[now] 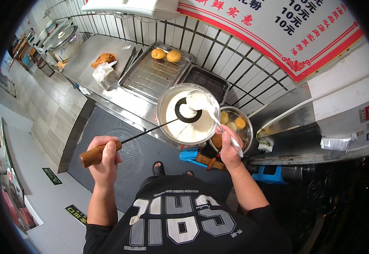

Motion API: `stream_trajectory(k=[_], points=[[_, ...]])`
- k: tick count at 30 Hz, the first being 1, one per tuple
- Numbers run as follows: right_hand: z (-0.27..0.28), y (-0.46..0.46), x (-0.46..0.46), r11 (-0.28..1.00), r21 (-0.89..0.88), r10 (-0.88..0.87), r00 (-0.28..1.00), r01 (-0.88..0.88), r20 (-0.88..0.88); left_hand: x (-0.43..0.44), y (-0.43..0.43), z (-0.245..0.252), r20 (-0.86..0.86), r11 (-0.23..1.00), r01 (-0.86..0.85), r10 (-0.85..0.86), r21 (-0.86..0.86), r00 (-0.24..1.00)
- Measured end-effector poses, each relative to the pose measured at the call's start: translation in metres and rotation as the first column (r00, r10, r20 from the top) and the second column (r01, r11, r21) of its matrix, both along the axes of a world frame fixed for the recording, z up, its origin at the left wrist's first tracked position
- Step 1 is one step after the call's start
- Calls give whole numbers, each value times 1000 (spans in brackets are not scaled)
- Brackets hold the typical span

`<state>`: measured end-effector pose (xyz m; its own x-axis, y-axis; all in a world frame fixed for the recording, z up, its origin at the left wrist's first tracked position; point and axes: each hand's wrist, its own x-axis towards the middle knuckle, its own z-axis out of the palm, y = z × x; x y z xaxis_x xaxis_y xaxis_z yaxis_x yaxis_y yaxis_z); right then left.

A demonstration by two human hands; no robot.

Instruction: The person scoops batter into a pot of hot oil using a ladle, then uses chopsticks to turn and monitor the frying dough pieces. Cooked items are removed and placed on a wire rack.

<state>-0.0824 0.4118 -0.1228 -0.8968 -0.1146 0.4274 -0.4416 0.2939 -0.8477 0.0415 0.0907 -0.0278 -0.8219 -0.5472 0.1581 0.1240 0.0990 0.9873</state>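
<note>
My left hand [105, 158] grips the wooden handle of a long black metal ladle-like mold [189, 120], whose round dark head is over a large bowl of pale batter [184, 133]. White batter or filling lies in the middle of the mold's head. In my right hand [230, 146] is a metal spoon [216, 119], its bowl coated in white batter just above and beside the mold. Below the spoon hand, a steel bowl [250, 139] holds several yellow and brown round pieces, partly hidden by the hand.
Behind the batter stand a wire-rack tray [140, 79] with two golden cakes [166, 55] and an empty dark tray [207, 83]. A plastic bag [105, 76] and a browned food piece [105, 58] rest on the steel counter. Blue stools or frames [268, 174] stand below, at right.
</note>
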Motion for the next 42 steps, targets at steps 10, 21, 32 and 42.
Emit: stream_trajectory(k=[10, 21, 32, 42], points=[[0, -4, -8, 999, 28, 42, 999, -43, 24, -9, -10, -14, -3, 999, 33, -33, 20, 999], [22, -10, -14, 870, -411, -52, 879, 274, 474, -11, -20, -25, -2, 997, 63, -63, 41, 998], [10, -19, -16, 798, -474, -33, 812, 372, 582, -12, -29, -42, 3, 993, 109, -110, 42, 994], [31, -26, -8, 803, -475, -62, 844, 359, 533, -14, -42, -46, -16, 987, 161, -161, 12, 987]])
